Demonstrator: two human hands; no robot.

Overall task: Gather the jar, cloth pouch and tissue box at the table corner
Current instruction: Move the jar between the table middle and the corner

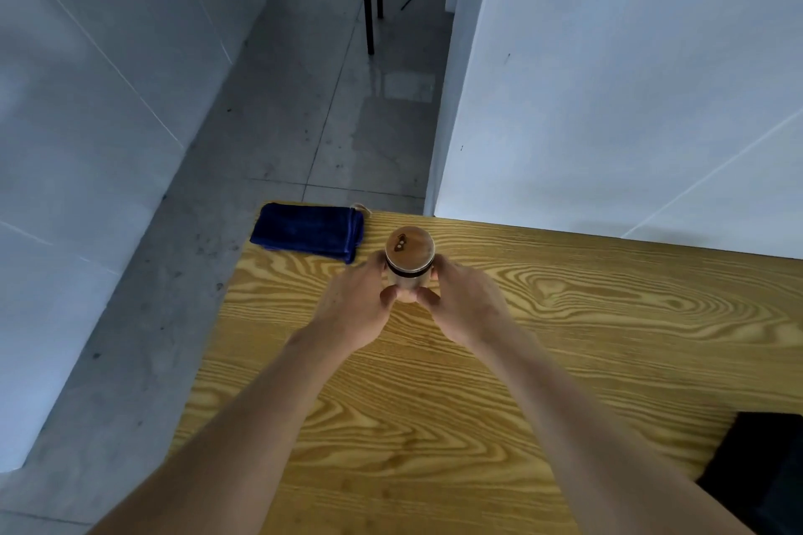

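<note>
I see both hands, left (357,305) and right (462,301), clasping the upright jar (409,258) on the table (565,317), near the blue pouch (307,231) at the corner.

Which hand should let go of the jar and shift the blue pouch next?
Left, probably. The left hand holds the jar on the side nearer the blue pouch, which lies at the table's far left corner. The right hand would have to cross over the jar.
</note>
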